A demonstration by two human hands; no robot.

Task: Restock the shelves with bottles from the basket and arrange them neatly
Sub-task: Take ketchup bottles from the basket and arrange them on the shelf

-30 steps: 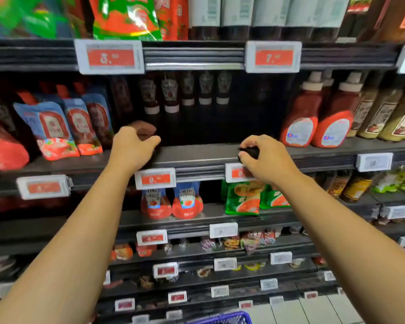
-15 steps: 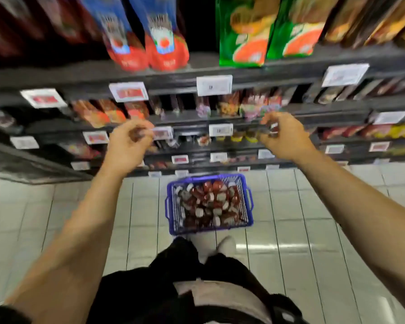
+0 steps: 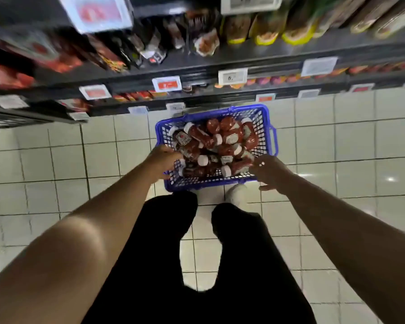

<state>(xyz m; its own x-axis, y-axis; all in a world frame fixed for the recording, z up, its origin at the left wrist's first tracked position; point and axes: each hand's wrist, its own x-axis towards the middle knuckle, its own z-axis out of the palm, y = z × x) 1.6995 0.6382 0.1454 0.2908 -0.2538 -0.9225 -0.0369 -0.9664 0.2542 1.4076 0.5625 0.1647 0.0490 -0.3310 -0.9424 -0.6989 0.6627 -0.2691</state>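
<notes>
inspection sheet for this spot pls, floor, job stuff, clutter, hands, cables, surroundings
surface: pale tiled floor, with glare patches at the right
job's things: blue basket on the floor before the shelves, heaped with red bottles with white caps, lying at mixed angles
clutter: nothing seen loose on the floor
hands: left hand at the basket's near left corner, fingers down among the bottles, grip hidden; right hand over the near right edge, fingers spread, holding nothing
cables: nothing seen
surroundings: shelf rows packed with blurred goods, price tags on the edges; the person's dark trousers and a white shoe just behind the basket
</notes>
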